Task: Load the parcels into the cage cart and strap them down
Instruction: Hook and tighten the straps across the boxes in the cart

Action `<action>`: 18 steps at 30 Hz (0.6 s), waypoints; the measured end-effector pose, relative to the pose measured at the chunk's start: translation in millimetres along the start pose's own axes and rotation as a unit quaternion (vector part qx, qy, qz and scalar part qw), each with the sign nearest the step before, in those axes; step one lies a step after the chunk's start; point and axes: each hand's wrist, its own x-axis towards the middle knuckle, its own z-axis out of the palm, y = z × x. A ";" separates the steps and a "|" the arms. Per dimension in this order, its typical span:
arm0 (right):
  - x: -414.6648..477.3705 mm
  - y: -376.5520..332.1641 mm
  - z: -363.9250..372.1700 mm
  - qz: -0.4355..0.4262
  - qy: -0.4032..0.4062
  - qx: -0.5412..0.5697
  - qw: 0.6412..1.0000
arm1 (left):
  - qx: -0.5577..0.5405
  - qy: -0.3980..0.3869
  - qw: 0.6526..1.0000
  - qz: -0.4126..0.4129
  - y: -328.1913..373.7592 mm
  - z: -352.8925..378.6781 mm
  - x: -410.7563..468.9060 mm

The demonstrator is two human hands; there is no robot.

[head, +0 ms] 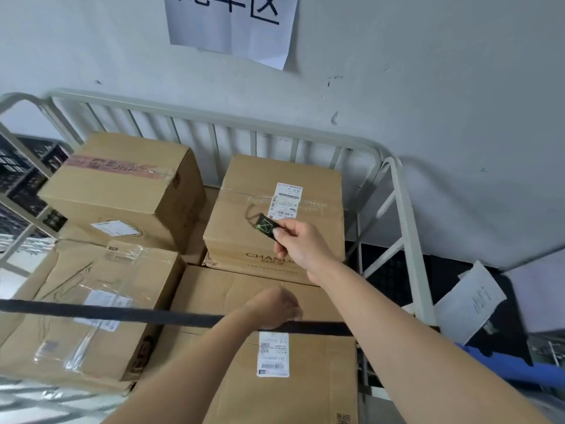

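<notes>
Several brown cardboard parcels fill the white cage cart: a taped box at back left, a labelled box at back right, a plastic-wrapped box at front left, a large box at front. A black strap runs level across the front parcels. My left hand is closed on the strap near its middle. My right hand is raised over the back right box, pinching the strap's black end tab with green markings.
A white wall with a paper sign stands right behind the cart. Dark plastic crates sit to the left, beyond the cart's side rail. A paper sheet and a blue object lie at the right.
</notes>
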 end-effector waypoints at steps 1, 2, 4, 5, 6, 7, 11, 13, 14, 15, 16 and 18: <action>5.3 0.7 2.2 0.012 0.013 0.000 1.000 | -0.011 -0.004 1.000 0.000 -9.2 -11.8 -1.9; 9.8 0.9 5.2 0.025 0.022 -0.001 0.999 | -0.044 0.004 0.999 0.003 -19.3 -25.2 -2.0; 17.3 -0.8 13.3 0.040 0.033 -0.003 0.999 | -0.176 0.041 0.983 0.010 -35.7 -56.4 -3.2; 20.7 -2.9 17.1 0.042 0.039 -0.007 0.998 | -0.272 0.056 0.961 0.017 -40.7 -73.1 -3.4; 24.5 -5.7 21.0 0.044 0.045 -0.015 0.998 | -0.372 0.062 0.925 0.032 -43.9 -88.0 -2.1; 28.8 -8.9 24.4 0.045 0.052 -0.023 0.997 | -0.467 0.062 0.881 0.049 -42.6 -102.4 -2.3; 47.4 -21.3 35.6 0.047 0.065 -0.035 0.996 | -0.663 0.092 0.742 0.045 -31.0 -136.9 2.4; 54.4 -23.6 37.4 0.054 0.065 -0.038 0.996 | -0.652 0.139 0.745 0.006 -28.6 -145.7 10.1; 57.3 -23.9 37.1 0.059 0.068 -0.037 0.995 | -0.632 0.161 0.758 -0.010 -28.0 -149.2 14.6; 60.5 -23.9 36.1 0.063 0.072 -0.037 0.995 | -0.612 0.180 0.770 -0.020 -25.9 -153.2 17.9; 64.4 -23.9 34.9 0.066 0.074 -0.040 0.994 | -0.599 0.198 0.776 -0.025 -23.3 -157.0 21.9; 72.9 -26.4 32.5 0.068 0.078 -0.048 0.993 | -0.589 0.233 0.773 -0.035 -16.4 -167.1 29.6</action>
